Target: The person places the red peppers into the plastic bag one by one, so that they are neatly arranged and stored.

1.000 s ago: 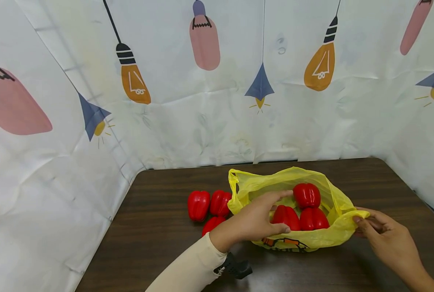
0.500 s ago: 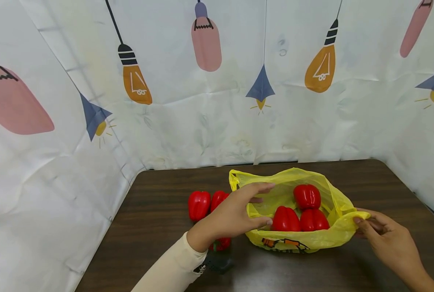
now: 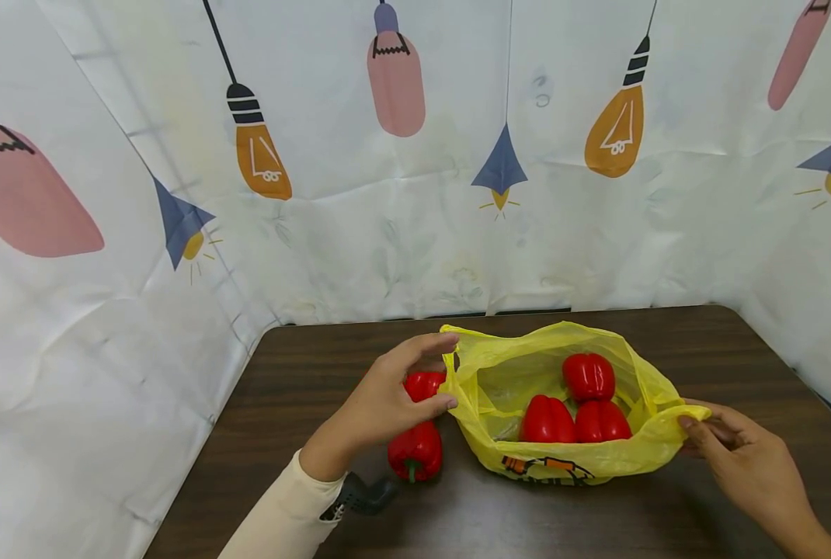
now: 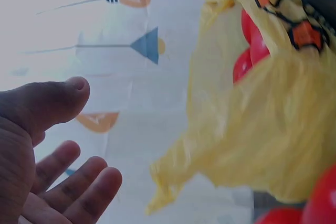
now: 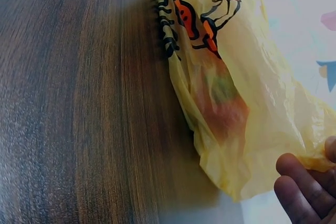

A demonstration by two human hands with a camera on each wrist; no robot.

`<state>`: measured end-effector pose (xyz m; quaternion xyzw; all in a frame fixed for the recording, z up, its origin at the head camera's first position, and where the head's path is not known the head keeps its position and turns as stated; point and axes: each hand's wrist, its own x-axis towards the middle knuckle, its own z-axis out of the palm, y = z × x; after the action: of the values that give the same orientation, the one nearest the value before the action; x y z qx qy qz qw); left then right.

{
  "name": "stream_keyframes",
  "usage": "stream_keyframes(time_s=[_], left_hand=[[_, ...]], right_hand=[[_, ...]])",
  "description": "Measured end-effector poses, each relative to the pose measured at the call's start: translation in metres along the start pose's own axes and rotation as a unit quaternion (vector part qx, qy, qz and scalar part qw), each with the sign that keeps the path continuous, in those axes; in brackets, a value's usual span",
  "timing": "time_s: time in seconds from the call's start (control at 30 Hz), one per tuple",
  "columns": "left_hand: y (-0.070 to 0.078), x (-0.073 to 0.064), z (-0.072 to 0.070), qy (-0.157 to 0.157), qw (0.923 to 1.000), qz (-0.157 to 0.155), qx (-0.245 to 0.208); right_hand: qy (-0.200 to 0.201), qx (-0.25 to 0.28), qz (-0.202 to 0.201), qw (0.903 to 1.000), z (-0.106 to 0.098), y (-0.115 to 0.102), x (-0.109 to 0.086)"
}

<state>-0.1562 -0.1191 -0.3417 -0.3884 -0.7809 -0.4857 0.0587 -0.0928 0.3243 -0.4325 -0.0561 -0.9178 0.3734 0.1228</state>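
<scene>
A yellow plastic bag (image 3: 614,460) stands on the table, its mouth spread wide. Inside lie three red bell peppers (image 3: 589,376), bunched toward the right. My right hand (image 3: 754,458) pinches the bag's right rim between thumb and fingers, and the right wrist view has the fingers (image 5: 302,187) at that edge. My left hand (image 3: 377,404) is just left of the bag, thumb and fingers spread apart with nothing between them. Below and behind it, one bell pepper (image 3: 415,452) lies stem toward me and another bell pepper (image 3: 424,383) is partly covered by the hand.
The dark wooden table (image 3: 297,373) ends at a white printed curtain (image 3: 387,233) along the back and sides. A black strap mount (image 3: 366,495) sits at the left wrist. One bag handle loop (image 3: 452,361) sticks up on the left, close to the left fingertips.
My left hand has drawn out of the bag's mouth and moved left over the loose peppers, hiding the leftmost one. The right hand has kept its pinch on the rim.
</scene>
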Motion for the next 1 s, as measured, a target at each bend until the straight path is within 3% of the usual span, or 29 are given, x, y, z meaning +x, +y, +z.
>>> stream_keyframes(time_s=[0.27,0.63,1.0], left_hand=[[-0.013,-0.013,-0.019,0.007,0.9988,-0.047,0.016],[-0.033,-0.03,-0.035,0.017,0.9941,-0.1,0.039],[-0.064,-0.052,-0.051,0.018,0.9763,-0.18,0.118]], right_hand=[[0.005,0.006,-0.004,1.0,0.001,0.001,0.0],[0.002,0.007,-0.002,1.0,0.001,0.002,0.0],[-0.012,0.001,0.005,0.9999,-0.002,0.003,0.002]])
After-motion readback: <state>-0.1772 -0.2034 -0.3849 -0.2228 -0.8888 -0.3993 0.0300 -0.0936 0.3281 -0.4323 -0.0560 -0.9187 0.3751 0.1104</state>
